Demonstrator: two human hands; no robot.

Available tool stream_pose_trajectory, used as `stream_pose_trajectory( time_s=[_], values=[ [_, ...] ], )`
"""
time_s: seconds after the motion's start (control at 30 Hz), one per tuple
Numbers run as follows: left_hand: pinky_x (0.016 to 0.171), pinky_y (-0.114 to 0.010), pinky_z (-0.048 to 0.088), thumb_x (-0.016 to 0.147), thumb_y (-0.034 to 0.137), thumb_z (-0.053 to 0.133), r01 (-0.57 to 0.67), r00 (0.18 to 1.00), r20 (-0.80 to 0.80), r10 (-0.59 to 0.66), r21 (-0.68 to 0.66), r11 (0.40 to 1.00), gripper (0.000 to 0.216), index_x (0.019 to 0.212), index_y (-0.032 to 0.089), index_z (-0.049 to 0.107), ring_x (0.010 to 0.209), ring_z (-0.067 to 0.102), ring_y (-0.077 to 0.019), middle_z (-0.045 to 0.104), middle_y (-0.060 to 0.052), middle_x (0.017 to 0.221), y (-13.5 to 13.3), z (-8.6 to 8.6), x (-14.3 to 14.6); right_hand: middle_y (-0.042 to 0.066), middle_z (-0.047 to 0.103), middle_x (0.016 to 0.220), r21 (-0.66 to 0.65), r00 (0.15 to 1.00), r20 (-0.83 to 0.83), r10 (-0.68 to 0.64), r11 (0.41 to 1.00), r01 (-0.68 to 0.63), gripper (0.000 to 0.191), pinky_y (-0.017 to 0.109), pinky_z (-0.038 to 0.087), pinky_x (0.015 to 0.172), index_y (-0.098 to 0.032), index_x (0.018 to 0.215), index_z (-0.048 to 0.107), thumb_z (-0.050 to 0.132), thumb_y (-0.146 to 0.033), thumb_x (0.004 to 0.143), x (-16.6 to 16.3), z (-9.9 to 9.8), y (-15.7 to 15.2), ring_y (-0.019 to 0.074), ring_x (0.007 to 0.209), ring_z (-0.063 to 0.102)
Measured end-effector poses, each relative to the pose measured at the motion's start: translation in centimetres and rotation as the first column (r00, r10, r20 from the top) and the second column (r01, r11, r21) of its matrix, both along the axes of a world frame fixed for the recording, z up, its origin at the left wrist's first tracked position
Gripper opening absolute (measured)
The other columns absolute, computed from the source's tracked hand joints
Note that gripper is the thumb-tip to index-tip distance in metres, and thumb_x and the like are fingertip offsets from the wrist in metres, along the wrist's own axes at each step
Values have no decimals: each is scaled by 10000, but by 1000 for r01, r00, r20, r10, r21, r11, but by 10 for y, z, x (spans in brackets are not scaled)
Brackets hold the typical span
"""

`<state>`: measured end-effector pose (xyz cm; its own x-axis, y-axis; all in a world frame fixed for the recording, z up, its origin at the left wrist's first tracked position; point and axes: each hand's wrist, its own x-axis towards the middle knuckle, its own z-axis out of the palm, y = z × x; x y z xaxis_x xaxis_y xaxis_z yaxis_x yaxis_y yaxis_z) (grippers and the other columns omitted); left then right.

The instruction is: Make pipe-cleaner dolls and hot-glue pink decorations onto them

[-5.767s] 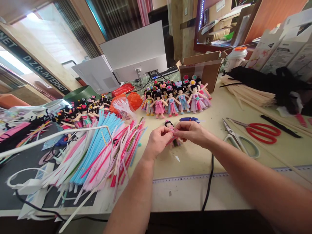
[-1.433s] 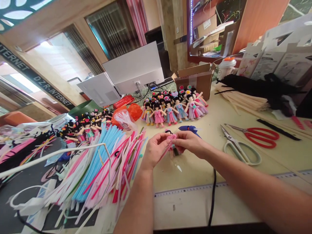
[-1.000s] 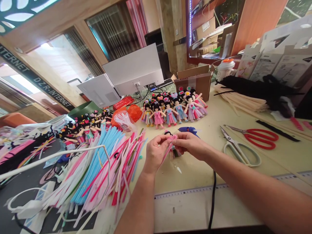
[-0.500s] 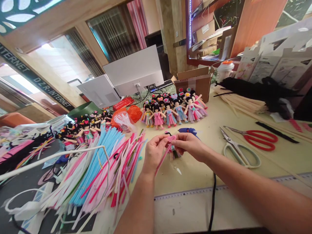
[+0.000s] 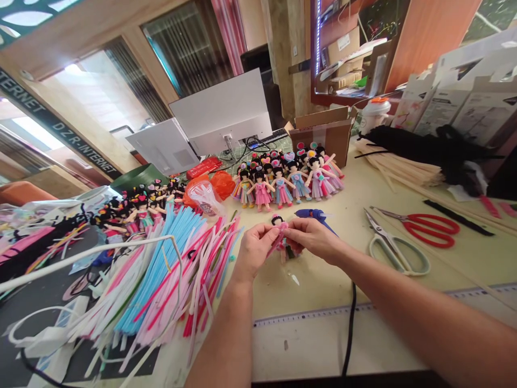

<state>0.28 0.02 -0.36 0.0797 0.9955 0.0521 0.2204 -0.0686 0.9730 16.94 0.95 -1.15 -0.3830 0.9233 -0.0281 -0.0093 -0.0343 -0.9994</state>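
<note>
pink pipe cleaner [image 5: 282, 230] is pinched between thumb and fingertips of both the left hand [image 5: 253, 249] and the right hand [image 5: 317, 238], held over the table [image 5: 323, 283], in from its front edge. a black-haired doll [image 5: 278, 220] shows between the hands, partly hidden by them. just past the right hand lies a blue glue gun [image 5: 312, 213]. pale-handled scissors [image 5: 398, 249] and red-handled scissors [image 5: 432, 228] lie toward the right edge. a ruler [image 5: 305, 316] runs along the front edge; a group of dolls [image 5: 279, 186] stands toward the back.
</note>
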Motion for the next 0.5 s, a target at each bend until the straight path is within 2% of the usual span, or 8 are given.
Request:
stream_pose_trajectory(
  time_s=[0.13,0.3,0.5],
  values=[
    [673,-273,497,744,477,691,44,997,60,-41,-52,998,346,794,135,700,664,596,-138,676,-27,715,1,-2,1,-34,534,539,21,1000,2,-13,1000,13,473,236,398,475,-173,688,550,684,-626,705,1,-4,2,87,478,488],
    [652,-260,492,638,379,787,29,992,128,-15,-110,994,302,770,135,667,642,577,-120,653,-4,680,-2,3,6,-35,526,532,58,997,26,-67,996,66,465,240,382,472,-178,691,550,653,-630,725,-1,-9,4,92,472,478],
    [633,-241,471,638,356,792,114,977,192,-89,-123,986,302,783,144,633,622,574,-103,650,8,689,-3,4,7,-34,516,537,158,980,124,-155,978,135,440,237,345,457,-195,673,530,613,-619,757,-4,-9,2,97,478,452]
  ],
)
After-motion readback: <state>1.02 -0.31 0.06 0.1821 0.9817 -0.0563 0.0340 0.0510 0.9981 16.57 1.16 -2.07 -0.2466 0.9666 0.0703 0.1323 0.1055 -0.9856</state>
